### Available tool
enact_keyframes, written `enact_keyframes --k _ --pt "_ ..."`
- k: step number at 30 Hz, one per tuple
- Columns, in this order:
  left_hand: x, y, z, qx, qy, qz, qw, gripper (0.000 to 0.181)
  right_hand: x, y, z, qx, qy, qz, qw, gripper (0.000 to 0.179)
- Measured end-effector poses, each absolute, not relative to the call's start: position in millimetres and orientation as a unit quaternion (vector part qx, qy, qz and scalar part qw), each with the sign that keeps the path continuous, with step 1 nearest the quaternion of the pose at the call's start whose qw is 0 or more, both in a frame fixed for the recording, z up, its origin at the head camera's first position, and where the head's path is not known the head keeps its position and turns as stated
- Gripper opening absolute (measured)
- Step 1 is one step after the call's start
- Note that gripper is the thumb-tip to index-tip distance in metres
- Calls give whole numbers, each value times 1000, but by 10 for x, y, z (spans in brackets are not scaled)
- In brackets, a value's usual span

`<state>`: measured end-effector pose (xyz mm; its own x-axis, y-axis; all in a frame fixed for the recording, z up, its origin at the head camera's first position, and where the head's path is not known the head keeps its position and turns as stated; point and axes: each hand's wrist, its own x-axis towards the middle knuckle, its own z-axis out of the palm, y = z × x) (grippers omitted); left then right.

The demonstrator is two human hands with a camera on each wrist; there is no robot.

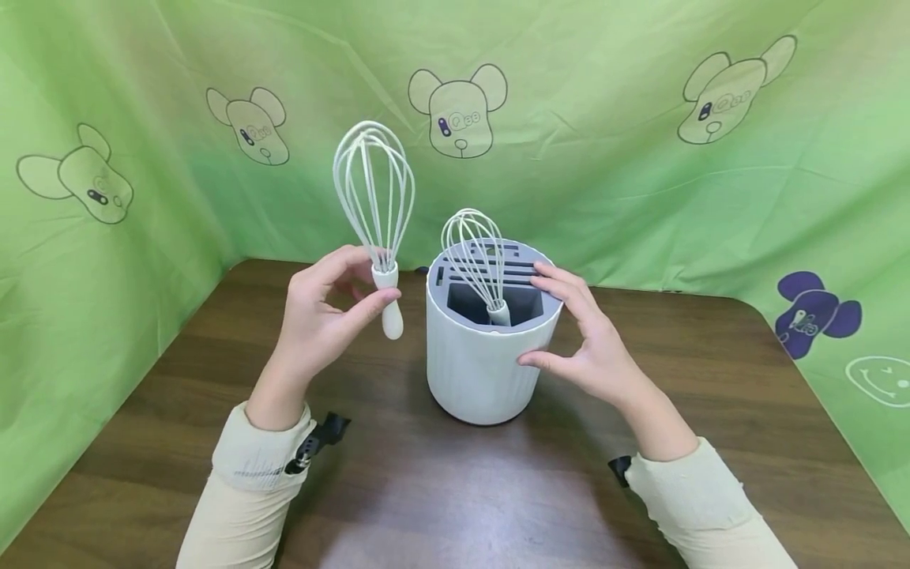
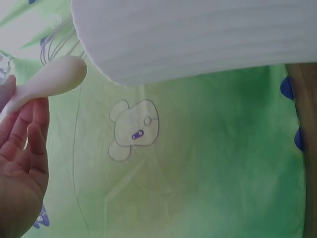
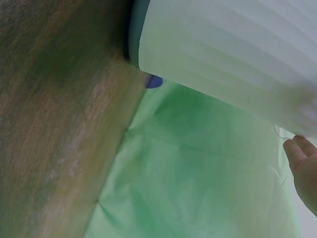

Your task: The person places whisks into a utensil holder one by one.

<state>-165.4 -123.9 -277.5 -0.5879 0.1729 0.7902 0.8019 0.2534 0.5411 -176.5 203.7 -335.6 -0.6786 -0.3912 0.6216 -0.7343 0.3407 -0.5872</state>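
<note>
In the head view my left hand [image 1: 320, 312] pinches the handle of a large white whisk [image 1: 386, 278] between thumb and fingers, its wire loops pointing up. The left wrist view shows the handle's rounded end [image 2: 64, 77] jutting past the fingers. Right of this whisk a white ribbed utensil holder [image 1: 476, 371] with a grey slotted top stands upright on the table. A smaller whisk [image 1: 498, 312] leans in its wide front compartment, loops up, its handle's lower part hidden inside. My right hand [image 1: 586, 348] rests against the holder's right side, fingers at the top rim, thumb on the front wall.
The dark wooden table [image 1: 441, 498] is ringed at the back and sides by a green cloth [image 1: 590, 182] with cartoon animal heads. Narrow slots [image 1: 490, 273] cross the holder's top behind the front compartment. Black straps [image 1: 316, 442] sit at both cuffs.
</note>
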Motion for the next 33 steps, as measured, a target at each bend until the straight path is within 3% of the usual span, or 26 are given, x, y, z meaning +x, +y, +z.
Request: enact_keyframes --k 11,24,33 --pt "-1726 -981 -2672 -292 -699 -561 334 33 -1765 2035 -3374 355 -794 454 194 97" --pt "-1733 -770 -2639 -305 -654 -592 360 35 -1775 2030 -3372 359 -789 458 196 97" --pt "-1795 -705 -2708 -300 -655 -599 351 37 -1778 2028 -3387 360 -788 459 198 97"
